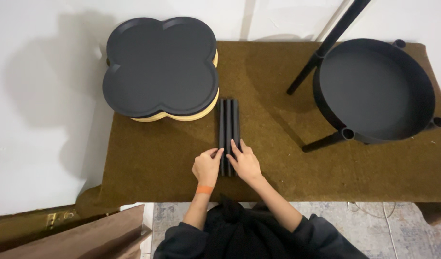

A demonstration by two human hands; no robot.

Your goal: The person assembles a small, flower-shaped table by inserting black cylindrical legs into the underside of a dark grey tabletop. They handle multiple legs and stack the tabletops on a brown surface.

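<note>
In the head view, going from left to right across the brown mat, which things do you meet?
Clover-shaped black tray → left hand → bundle of black tubes → right hand → round black frame with legs.

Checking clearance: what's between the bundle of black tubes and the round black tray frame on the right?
Head view: mostly bare brown mat. Between black tubes and round frame, only the frame's own legs cross it.

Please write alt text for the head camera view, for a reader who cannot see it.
Both hands, left hand and right hand, rest on a bundle of black tubes on a brown mat. A clover-shaped black tray lies behind, a round black frame at right.
</note>
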